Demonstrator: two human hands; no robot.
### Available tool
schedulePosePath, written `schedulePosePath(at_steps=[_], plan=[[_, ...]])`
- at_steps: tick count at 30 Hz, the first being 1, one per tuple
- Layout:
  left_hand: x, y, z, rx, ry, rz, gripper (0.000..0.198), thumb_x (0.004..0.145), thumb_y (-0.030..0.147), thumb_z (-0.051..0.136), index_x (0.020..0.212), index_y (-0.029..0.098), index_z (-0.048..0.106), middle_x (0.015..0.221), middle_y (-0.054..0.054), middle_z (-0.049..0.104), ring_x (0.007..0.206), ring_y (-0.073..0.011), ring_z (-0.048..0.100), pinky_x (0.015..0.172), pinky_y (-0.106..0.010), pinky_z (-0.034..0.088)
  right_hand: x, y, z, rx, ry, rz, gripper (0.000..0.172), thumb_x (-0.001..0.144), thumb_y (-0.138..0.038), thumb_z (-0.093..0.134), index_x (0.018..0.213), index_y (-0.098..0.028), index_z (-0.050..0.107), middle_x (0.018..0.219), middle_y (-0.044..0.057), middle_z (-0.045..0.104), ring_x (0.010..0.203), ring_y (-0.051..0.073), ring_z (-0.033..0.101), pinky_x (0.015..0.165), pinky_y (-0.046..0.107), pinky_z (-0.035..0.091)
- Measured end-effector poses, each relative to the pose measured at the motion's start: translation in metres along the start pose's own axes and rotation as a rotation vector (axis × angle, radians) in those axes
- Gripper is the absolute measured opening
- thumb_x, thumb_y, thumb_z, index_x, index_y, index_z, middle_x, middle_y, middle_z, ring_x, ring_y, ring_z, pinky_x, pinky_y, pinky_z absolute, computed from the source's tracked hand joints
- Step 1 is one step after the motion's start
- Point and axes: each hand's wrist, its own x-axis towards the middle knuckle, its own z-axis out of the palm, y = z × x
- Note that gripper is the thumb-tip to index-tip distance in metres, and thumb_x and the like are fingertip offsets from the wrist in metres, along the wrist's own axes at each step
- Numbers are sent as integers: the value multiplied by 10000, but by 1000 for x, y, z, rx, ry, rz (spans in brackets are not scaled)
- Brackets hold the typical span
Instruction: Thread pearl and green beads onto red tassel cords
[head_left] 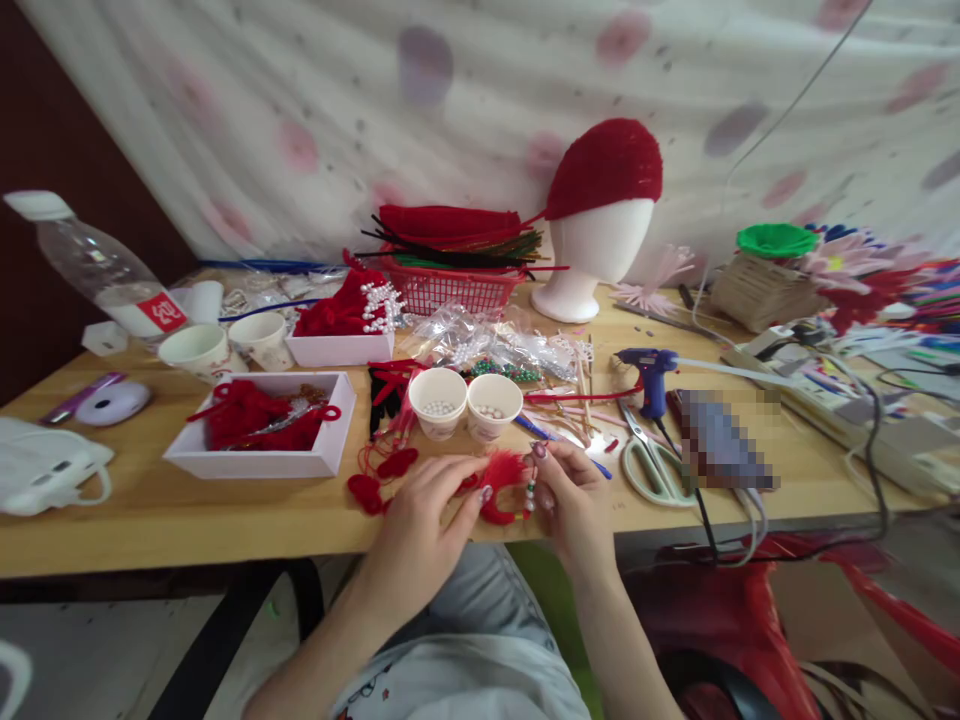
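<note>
At the table's front edge, my left hand (pixel 429 515) pinches a red fluffy ornament (pixel 504 470) between thumb and fingers. A curved red piece hangs at its lower side. My right hand (pixel 576 500) is closed at the ornament's right end, its fingertips on a short strand of beads (pixel 530 492) that dangles beside the fluff. The exact grip point is partly hidden by the fingers. Just behind the hands stand two paper cups, a left cup (pixel 437 425) with white beads and a right cup (pixel 493 424) with small beads. Red fuzzy pieces (pixel 366 493) lie left of my left hand.
A blue glue gun (pixel 655 385) and white-handled scissors (pixel 651 470) lie to the right, near a partly blurred dark object (pixel 720 440). Left are a white box (pixel 259 463) of red pieces and a tilted bottle (pixel 112 270). Behind stand a red basket (pixel 457 292) and foam head (pixel 600 245).
</note>
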Motion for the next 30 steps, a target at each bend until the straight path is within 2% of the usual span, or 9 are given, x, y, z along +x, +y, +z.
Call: schedulePosePath(at_steps=[3, 7, 10, 14, 18, 22, 24, 27, 30], plan=[[16, 10, 29, -127, -65, -33, 374, 949, 141, 562, 1311, 157, 651, 1348, -148, 728, 1281, -282, 658, 1109, -488, 518, 4, -6, -1, -26, -3, -22, 489, 639, -572, 948, 776, -167, 711, 595, -1, 630, 406, 86, 437, 381, 189, 381], [31, 11, 56, -226, -117, -60, 366, 982, 157, 542, 1341, 160, 613, 1288, -136, 758, 1184, -227, 724, 1014, -368, 590, 12, -12, -9, -98, 21, -96, 402, 659, -493, 958, 754, -164, 748, 674, 36, 684, 532, 149, 578, 450, 217, 462], [33, 8, 64, -214, -151, -92, 386, 959, 180, 598, 1345, 179, 609, 1222, -136, 776, 1120, -258, 742, 1002, -424, 588, 18, -16, -18, -144, 66, -167, 333, 686, -426, 947, 741, -161, 753, 697, 40, 695, 592, 156, 601, 503, 215, 478], [31, 5, 65, -158, -201, -106, 403, 934, 164, 614, 1337, 162, 606, 1202, -163, 767, 1148, -309, 717, 1011, -493, 552, 19, -28, -22, -154, 112, -266, 309, 726, -411, 918, 723, -164, 731, 674, 19, 668, 553, 123, 540, 485, 197, 431], [33, 8, 58, -129, -243, -82, 242, 1037, 266, 466, 1182, 181, 640, 943, -91, 778, 969, -277, 734, 888, -440, 557, 15, -49, -16, -148, 125, -341, 296, 753, -421, 905, 741, -186, 725, 714, 22, 678, 603, 147, 583, 511, 216, 468], [30, 18, 51, -112, -237, -52, 281, 1062, 320, 387, 1006, 202, 636, 776, -37, 700, 822, -239, 694, 791, -373, 533, 19, -73, -8, -169, 112, -446, 280, 776, -421, 875, 728, -204, 705, 743, 27, 683, 629, 157, 599, 527, 240, 491], [24, 22, 49, -122, -236, -52, 296, 1063, 340, 385, 1043, 200, 644, 776, -35, 700, 782, -225, 695, 753, -347, 539, 26, -80, -5, -176, 86, -463, 281, 796, -437, 853, 751, -205, 700, 735, 21, 672, 590, 140, 571, 501, 237, 467], [13, 24, 50, -135, -231, -85, 309, 1048, 342, 406, 1134, 196, 664, 881, -73, 767, 899, -244, 746, 805, -349, 571, 45, -80, -6, -193, 57, -399, 327, 787, -495, 829, 779, -203, 682, 692, 4, 637, 529, 112, 513, 459, 227, 416], [7, 20, 49, 19, -224, -118, 338, 1035, 300, 394, 1142, 181, 693, 1022, -131, 811, 1000, -280, 768, 855, -382, 589, 66, -68, -14, -253, 19, -302, 360, 739, -511, 832, 752, -192, 666, 634, -4, 615, 495, 106, 491, 437, 219, 390]])
